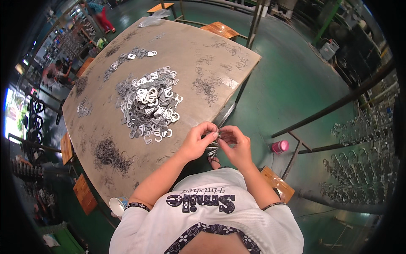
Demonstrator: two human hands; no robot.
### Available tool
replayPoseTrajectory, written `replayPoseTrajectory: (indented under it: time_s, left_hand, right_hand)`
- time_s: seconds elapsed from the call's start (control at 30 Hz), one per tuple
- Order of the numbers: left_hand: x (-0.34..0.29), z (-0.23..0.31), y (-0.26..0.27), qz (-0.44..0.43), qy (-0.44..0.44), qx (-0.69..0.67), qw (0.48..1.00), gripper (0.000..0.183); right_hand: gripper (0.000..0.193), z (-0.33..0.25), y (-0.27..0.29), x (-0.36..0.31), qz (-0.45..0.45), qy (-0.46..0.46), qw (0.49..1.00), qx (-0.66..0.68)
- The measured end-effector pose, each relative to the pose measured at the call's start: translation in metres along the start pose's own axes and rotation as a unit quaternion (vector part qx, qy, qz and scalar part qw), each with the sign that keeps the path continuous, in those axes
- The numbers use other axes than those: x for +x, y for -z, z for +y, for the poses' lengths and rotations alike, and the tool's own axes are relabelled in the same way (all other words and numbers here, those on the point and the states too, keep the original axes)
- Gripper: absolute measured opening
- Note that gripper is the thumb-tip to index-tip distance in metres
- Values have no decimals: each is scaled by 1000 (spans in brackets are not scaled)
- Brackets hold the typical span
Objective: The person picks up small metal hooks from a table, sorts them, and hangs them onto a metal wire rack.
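Observation:
Both hands meet just off the table's right edge, fingertips together. My left hand [198,142] is closed in a pinch, and so is my right hand [235,147]. Between the fingertips sits something small and dark, mostly covered by the fingers, so its kind cannot be made out. Under the hands shiny metal pieces [212,148] show in part. To the left, on the brown table [186,55], lies a heap of silver-grey flat metal hooks [148,101]. A smaller spread of similar pieces [122,63] lies farther back.
Thin dark wire bits lie in a pile [109,154] at the near left and another [207,89] at the right. A paper cup [117,206] stands by my left elbow. Wooden stools [277,184] surround the table. Racks of hanging metal parts [359,173] and a pink container [280,146] are at right.

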State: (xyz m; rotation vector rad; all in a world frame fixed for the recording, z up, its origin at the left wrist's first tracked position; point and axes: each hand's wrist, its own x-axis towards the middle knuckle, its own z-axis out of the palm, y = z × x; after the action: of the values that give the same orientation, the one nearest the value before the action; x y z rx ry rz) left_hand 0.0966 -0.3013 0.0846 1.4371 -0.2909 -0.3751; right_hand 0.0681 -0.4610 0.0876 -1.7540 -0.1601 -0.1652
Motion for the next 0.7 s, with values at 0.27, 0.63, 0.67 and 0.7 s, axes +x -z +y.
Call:
replayPoseTrajectory:
  time_s: [0.27,0.63,0.67,0.7]
  left_hand:
    - [18,18,-1,-37,57,-74,995,10]
    - [33,51,-32,-57,-203,151,966,9]
    - [33,55,-30,-45,-233,167,957,12]
    - [32,57,-33,-24,-236,152,959,15]
  right_hand:
    - [25,-9,6,-2,52,11,999,7]
    - [15,-20,25,10,146,178,973,-4]
    - [16,-21,27,10,159,172,972,-14]
    - [17,-22,32,9,172,169,970,-22]
